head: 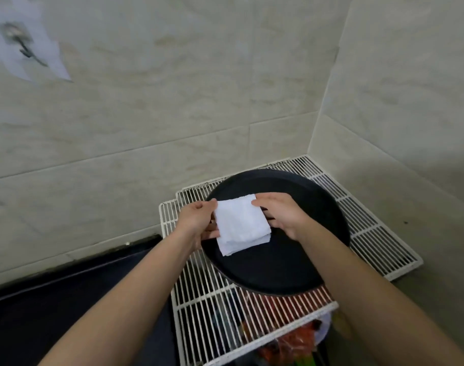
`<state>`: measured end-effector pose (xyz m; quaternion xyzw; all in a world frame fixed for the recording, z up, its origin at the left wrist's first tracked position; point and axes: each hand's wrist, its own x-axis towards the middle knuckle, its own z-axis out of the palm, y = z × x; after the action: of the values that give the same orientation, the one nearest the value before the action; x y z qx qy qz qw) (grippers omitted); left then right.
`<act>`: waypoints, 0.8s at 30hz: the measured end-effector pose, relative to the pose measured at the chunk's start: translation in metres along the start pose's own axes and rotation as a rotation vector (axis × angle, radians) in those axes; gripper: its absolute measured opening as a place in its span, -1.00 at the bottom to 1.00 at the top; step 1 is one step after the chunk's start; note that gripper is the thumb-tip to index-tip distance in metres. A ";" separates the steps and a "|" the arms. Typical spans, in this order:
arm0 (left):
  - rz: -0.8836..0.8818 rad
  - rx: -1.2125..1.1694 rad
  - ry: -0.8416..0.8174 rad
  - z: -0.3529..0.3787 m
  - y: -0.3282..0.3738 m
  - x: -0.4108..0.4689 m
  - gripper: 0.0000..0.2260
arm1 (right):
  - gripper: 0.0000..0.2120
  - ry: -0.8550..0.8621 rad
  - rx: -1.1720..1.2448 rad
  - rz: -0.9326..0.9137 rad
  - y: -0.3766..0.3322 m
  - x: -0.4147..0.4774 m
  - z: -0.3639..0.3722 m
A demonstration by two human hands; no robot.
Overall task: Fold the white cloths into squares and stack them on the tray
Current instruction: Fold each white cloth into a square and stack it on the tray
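Observation:
A white cloth (240,225), folded into a rough square with several layers showing at its lower right corner, is over the left part of a round black tray (286,265). My left hand (199,220) pinches the cloth's left edge. My right hand (281,213) holds its right edge, fingers curled over the top corner. Whether the cloth rests on the tray or hangs just above it cannot be told. No other cloth is in sight.
The tray sits on white wire racks (225,320) in the corner of two tiled walls. Red and orange packets (291,342) lie under the front rack. A dark surface (67,299) runs along the left, below the wall.

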<state>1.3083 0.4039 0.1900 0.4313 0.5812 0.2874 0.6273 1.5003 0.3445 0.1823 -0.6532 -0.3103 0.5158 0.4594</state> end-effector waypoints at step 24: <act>0.249 0.319 -0.177 -0.014 -0.019 -0.035 -0.15 | -0.43 0.066 -0.160 -0.156 0.020 -0.014 -0.009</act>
<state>1.2859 0.3681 0.1904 0.6170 0.5043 0.2283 0.5594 1.5038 0.3221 0.1694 -0.6782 -0.3850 0.4302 0.4547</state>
